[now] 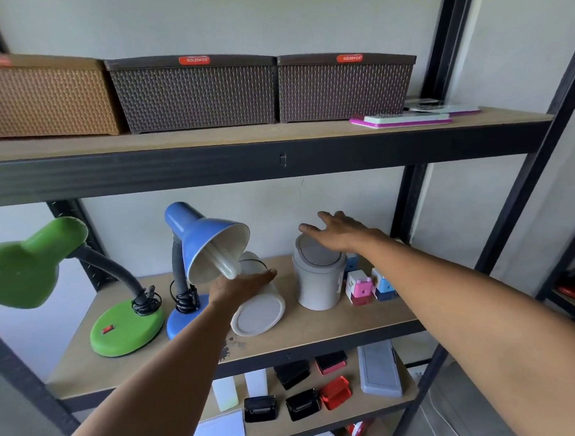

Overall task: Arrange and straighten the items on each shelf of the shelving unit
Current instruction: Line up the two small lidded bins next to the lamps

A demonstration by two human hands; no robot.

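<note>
On the middle shelf [319, 333] a beige mini bin [261, 314] lies on its side, its round bottom facing me. My left hand [239, 287] rests flat on top of it, fingers extended. A second beige bin [317, 279] with a swing lid stands upright to its right. My right hand [336, 230] hovers over that lid with fingers spread, holding nothing. A blue desk lamp [207, 245] leans its shade and bulb over the fallen bin. A green desk lamp [48, 260] stands at the left.
Small pink and blue boxes [369, 285] sit right of the upright bin. The top shelf holds three woven baskets [193, 92] and flat pink items [404, 118]. The lower shelf carries staplers, white bottles and a grey case [379, 369]. Black uprights frame the unit.
</note>
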